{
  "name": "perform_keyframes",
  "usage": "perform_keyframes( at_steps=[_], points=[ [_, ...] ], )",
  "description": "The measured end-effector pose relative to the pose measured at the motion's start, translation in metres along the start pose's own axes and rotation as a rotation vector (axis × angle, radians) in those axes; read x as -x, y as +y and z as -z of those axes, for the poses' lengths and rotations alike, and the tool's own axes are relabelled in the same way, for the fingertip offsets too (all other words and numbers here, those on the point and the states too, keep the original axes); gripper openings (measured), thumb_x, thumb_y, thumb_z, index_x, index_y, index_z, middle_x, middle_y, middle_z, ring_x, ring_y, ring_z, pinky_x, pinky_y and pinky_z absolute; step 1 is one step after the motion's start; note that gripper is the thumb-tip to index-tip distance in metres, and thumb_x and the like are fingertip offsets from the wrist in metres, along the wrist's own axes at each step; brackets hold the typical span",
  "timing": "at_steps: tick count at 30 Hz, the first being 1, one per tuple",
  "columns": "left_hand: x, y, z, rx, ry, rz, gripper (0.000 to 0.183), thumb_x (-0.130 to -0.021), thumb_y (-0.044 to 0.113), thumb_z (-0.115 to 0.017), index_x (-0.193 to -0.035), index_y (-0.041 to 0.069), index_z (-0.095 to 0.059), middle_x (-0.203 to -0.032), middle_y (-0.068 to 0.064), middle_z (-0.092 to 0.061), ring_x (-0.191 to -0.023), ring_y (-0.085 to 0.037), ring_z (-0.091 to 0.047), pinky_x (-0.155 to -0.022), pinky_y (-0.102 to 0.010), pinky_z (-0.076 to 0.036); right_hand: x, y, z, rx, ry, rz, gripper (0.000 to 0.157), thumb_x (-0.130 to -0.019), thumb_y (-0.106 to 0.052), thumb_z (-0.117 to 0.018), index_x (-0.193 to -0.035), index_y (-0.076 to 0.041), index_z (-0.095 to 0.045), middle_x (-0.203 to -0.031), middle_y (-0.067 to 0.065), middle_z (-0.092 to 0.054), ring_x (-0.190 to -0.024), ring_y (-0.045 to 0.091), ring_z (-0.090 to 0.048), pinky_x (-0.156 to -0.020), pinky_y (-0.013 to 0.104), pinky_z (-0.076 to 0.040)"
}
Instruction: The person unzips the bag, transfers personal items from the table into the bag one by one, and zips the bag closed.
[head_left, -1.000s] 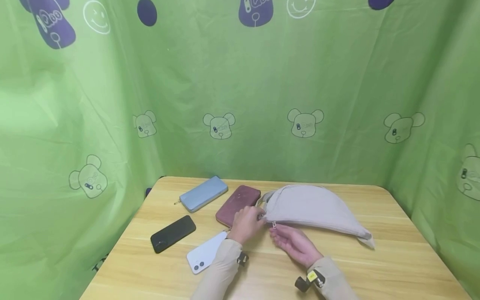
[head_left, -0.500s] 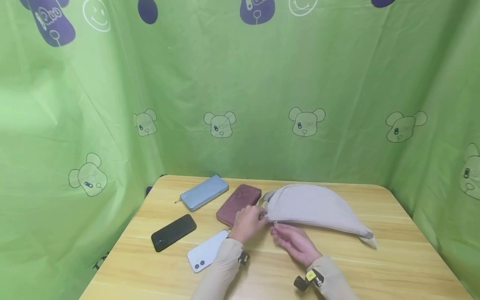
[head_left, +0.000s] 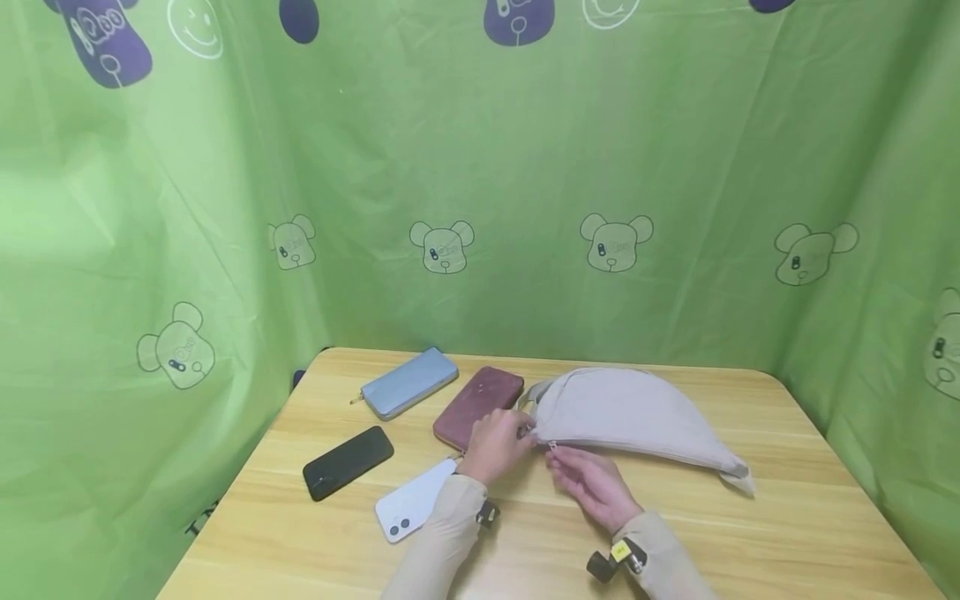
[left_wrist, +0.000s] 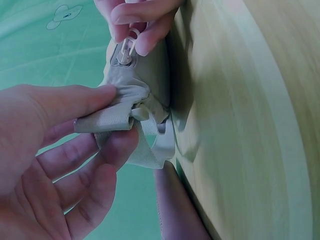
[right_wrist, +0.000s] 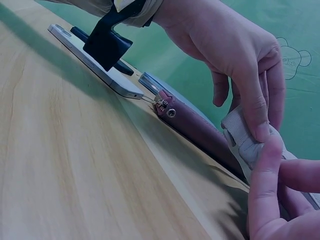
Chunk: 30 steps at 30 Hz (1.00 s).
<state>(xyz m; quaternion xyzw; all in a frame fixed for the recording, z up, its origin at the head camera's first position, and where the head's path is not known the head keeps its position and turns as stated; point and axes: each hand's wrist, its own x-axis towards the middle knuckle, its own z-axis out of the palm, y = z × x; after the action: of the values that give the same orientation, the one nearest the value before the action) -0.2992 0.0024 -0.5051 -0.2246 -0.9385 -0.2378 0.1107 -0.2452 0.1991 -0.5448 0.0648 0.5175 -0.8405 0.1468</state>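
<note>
A pale grey, crescent-shaped waist bag (head_left: 630,412) lies on the wooden table with its zip edge toward me. At the bag's left end, my left hand (head_left: 497,446) pinches the strap end (left_wrist: 107,117) between thumb and fingers. My right hand (head_left: 596,485) is just to its right, its fingertips pinching the metal zip pull (left_wrist: 129,47) at that same end. In the left wrist view the zip slider sits near the end of the zip. The right wrist view has both hands close together at the bag's corner, with the zip pull hidden behind fingers.
Left of the bag lies a maroon zip wallet (head_left: 476,408), and behind it a light blue wallet (head_left: 408,385). A black phone (head_left: 348,463) rests at the left. A white phone (head_left: 412,502) is partly under my left forearm. Green curtain (head_left: 525,167) surrounds the table (head_left: 810,517).
My right hand's fingertips have drawn slightly in and up onto the zip pull. The left hand keeps its place at the strap end, and the bag lies as before.
</note>
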Motion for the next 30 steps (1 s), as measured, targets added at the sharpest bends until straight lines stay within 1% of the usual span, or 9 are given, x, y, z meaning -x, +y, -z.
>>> perform_keyframes(
  at_steps=[12,19,24,30],
  points=[
    [-0.0024,-0.0011,0.0008,0.004,0.002,-0.002,0.018,-0.089,0.032,-0.080,-0.106,0.025,-0.080,-0.093,0.005,-0.080,-0.078,-0.016,-0.073,-0.065,-0.030,-0.054,-0.0040,0.0002,0.0026,-0.036,0.017,-0.003,0.017,-0.103,-0.004,-0.057,-0.111,-0.010,-0.071,-0.108,0.003,-0.076,-0.099,0.010,-0.071,-0.089,0.017,-0.060],
    [-0.0008,-0.0018,-0.0006,0.007,0.005,0.000,0.017,-0.089,0.032,-0.080,-0.105,0.026,-0.081,-0.085,0.007,-0.078,-0.073,-0.015,-0.071,-0.061,-0.027,-0.050,-0.0037,0.0004,0.0032,-0.064,0.021,-0.015,0.019,-0.103,-0.004,-0.055,-0.107,-0.011,-0.072,-0.105,0.003,-0.077,-0.097,0.009,-0.071,-0.088,0.016,-0.059],
    [-0.0010,-0.0023,-0.0012,0.004,0.003,0.005,0.018,-0.090,0.032,-0.079,-0.106,0.026,-0.080,-0.086,0.008,-0.078,-0.072,-0.013,-0.070,-0.060,-0.025,-0.049,-0.0024,-0.0006,0.0029,-0.071,0.008,-0.019,0.020,-0.104,-0.004,-0.054,-0.108,-0.011,-0.073,-0.105,0.003,-0.076,-0.095,0.008,-0.070,-0.087,0.015,-0.059],
    [-0.0016,-0.0037,-0.0020,0.007,-0.006,0.014,0.019,-0.091,0.032,-0.078,-0.109,0.026,-0.080,-0.090,0.007,-0.079,-0.076,-0.014,-0.071,-0.062,-0.026,-0.051,-0.0018,-0.0019,0.0018,-0.116,-0.015,-0.027,0.022,-0.104,-0.003,-0.053,-0.107,-0.009,-0.074,-0.104,0.005,-0.076,-0.091,0.006,-0.070,-0.083,0.013,-0.059]
  ],
)
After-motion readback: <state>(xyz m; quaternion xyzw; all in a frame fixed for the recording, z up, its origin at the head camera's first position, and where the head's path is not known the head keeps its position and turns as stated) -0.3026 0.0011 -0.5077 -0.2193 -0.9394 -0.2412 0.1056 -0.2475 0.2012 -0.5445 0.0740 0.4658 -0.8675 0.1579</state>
